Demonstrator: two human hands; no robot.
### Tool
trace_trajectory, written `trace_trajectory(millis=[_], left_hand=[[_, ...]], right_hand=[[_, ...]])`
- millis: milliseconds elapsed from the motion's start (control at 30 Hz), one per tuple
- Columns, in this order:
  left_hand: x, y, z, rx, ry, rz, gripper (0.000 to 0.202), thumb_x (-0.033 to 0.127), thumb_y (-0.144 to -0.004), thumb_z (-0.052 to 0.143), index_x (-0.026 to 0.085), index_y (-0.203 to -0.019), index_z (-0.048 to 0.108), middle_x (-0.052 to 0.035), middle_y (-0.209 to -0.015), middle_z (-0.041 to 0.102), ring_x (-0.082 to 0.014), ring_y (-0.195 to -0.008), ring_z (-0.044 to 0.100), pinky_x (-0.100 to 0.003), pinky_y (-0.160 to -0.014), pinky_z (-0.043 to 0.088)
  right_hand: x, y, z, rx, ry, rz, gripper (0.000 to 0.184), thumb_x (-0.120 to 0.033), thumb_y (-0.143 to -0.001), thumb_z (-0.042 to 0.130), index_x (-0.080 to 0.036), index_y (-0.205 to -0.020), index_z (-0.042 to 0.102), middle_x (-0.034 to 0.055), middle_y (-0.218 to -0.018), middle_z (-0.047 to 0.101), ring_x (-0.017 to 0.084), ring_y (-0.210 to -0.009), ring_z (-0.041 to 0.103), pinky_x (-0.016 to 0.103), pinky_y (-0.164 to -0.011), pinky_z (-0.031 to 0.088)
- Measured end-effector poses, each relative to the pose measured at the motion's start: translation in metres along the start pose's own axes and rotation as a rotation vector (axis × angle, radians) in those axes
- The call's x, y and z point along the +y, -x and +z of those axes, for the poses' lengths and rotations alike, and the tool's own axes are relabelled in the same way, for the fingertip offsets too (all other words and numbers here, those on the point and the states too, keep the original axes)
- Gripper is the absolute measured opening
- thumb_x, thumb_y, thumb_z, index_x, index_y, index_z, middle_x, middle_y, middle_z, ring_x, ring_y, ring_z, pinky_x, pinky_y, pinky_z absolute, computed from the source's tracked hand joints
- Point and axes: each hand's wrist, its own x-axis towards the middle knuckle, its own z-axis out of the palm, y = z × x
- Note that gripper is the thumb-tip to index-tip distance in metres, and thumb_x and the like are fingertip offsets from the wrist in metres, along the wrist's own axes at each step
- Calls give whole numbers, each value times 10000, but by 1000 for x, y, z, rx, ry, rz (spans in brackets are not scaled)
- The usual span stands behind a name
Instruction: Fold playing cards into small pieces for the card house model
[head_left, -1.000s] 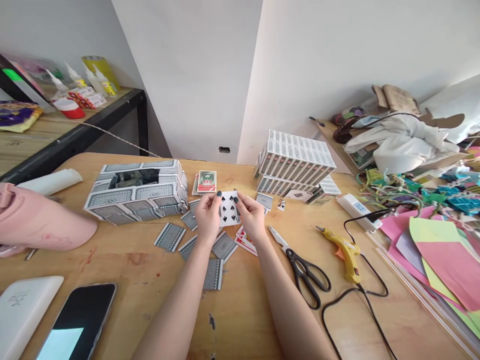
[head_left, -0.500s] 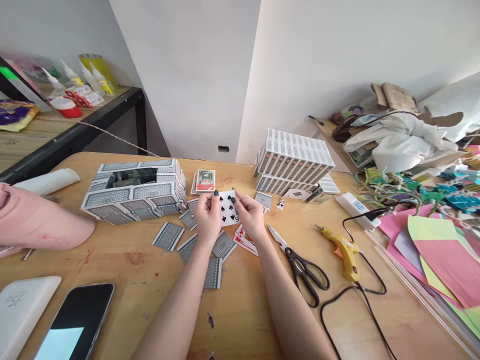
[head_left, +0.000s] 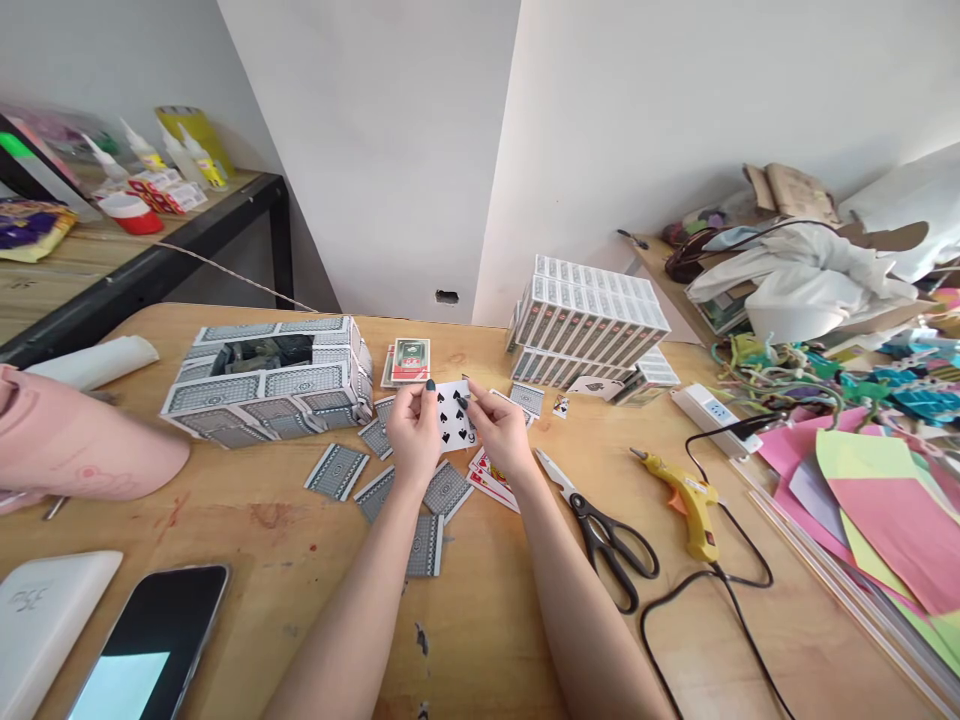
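I pinched the spade card (head_left: 452,422) upright between my left hand (head_left: 415,432) and right hand (head_left: 501,430), face toward me, above the tabletop (head_left: 495,620).

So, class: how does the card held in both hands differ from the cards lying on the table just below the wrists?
The held card shows its face, black spade pips on white; the table cards lie mostly back up, with a grey pattern. The held card is lifted between the left hand and right hand; the table cards lie flat and scattered on the wooden table. Both appear the same size and shape.
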Motion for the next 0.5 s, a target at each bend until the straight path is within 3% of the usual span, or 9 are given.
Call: trace_trajectory(millis=[267,500], left_hand=[[-8,-9,-3,-4,84,-103,157,321,-737,586,169,-697,593,32,-592,528,-88,-520,450,-192,-496,350],[-8,-7,-4,23,-1,-48,162,328,-759,557,173,-710,569,15,-627,541,-98,-555,479,-194,-529,383]], right_hand=[[5,0,3,-16,5,2,437,-348,-753,561,-151,-1138,623,3,-716,609,109,-591,486,229,-571,411],[9,0,6,-25,29,-17,442,-350,-753,560,-162,-1149,618,1,-683,576,103,-553,433,211,-503,387]])
